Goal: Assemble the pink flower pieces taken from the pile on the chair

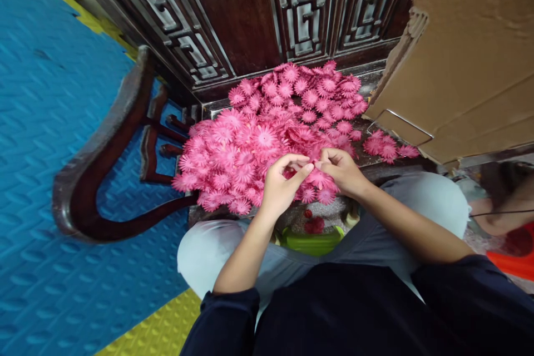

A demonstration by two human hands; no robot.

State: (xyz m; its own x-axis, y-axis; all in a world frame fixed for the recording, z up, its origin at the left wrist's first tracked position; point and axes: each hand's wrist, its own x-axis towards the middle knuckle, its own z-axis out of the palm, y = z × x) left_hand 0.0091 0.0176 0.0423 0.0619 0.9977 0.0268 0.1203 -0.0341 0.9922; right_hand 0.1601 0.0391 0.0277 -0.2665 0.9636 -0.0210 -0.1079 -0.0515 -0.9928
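your left hand [283,182] and right hand [341,171] nearly meet, tip to tip, above the near edge of the dark wooden bench [79,194]; whether they pinch anything, i can't tell. pink artificial flower heads [246,147] heap beneath and beyond them, mostly to your left.

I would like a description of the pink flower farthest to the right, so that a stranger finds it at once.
Find the big cardboard at upper right, then the thin wire at its lower left. Just below the wire, a small cluster lies right of the large pink pile. The flower is the cluster's rightmost, with no other beyond it.
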